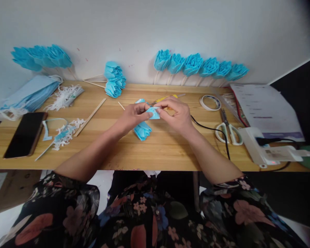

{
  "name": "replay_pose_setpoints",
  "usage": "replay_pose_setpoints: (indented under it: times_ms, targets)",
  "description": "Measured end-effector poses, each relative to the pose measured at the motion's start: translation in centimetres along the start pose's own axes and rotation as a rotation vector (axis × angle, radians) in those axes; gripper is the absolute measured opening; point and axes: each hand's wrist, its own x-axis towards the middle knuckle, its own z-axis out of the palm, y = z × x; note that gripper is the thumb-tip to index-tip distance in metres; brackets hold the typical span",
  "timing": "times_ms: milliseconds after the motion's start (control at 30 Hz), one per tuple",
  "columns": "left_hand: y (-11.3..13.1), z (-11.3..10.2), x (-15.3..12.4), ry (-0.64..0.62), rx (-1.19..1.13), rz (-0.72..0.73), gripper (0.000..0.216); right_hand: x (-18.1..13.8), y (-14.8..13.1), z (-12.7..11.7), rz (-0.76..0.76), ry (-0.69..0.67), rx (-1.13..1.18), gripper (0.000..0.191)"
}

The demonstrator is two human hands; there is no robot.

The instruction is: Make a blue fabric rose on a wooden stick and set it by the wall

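Over the middle of the wooden table, my left hand [131, 116] pinches the left side of a small light-blue fabric piece [154, 114]. My right hand [177, 112] grips the same piece by its upper right edge, thumb and fingers together. Just below the hands lies a blue fabric flower [142, 131], and more blue fabric [141, 101] shows behind my left fingers. A yellow tool [167, 98], partly covered by my right hand, lies behind it. It looks like a glue gun, and a black cord [209, 128] runs off to the right.
Blue flowers on sticks lean on the wall at left [42, 58] and right [192, 64]; others [114, 80] lie between. Face masks [32, 94], a phone [25, 135] and wooden sticks [90, 117] are left. Tape [202, 103], scissors [229, 129] and a power strip [257, 146] are right.
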Motion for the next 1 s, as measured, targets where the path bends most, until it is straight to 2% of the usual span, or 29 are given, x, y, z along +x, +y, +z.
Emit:
replay_pose_setpoints:
  times_ms: [167, 367, 500, 567, 733, 867, 1000]
  targets:
    - [0.2, -0.1, 0.0, 0.011, -0.032, -0.001, 0.024, 0.2, 0.8, -0.3, -0.139, -0.037, -0.06, 0.017]
    - [-0.1, -0.2, 0.1, 0.011, -0.087, 0.002, 0.026, 0.2, 1.5, -0.3, -0.169, -0.049, -0.13, 0.02]
    - [-0.5, -0.4, 0.3, 0.017, -0.098, 0.025, 0.026, 0.1, 1.0, -0.4, -0.192, -0.059, -0.088, 0.023]
    - [-0.6, -0.5, 0.4, 0.04, -0.085, 0.031, 0.025, 0.0, 0.6, -0.5, -0.131, -0.048, -0.033, 0.025]
    - [-0.5, -0.6, 0.5, 0.072, -0.031, 0.059, 0.025, -0.1, 0.5, -0.4, 0.198, 0.003, 0.199, 0.038]
    - [-0.3, -0.6, 0.5, 0.082, 0.053, 0.1, 0.023, 0.2, 0.9, -0.2, 0.398, -0.034, 0.425, 0.039]
    - [-0.3, -0.6, 0.4, 0.105, 0.231, 0.137, 0.015, 0.4, 0.8, -0.1, 0.539, -0.069, 0.56, 0.053]
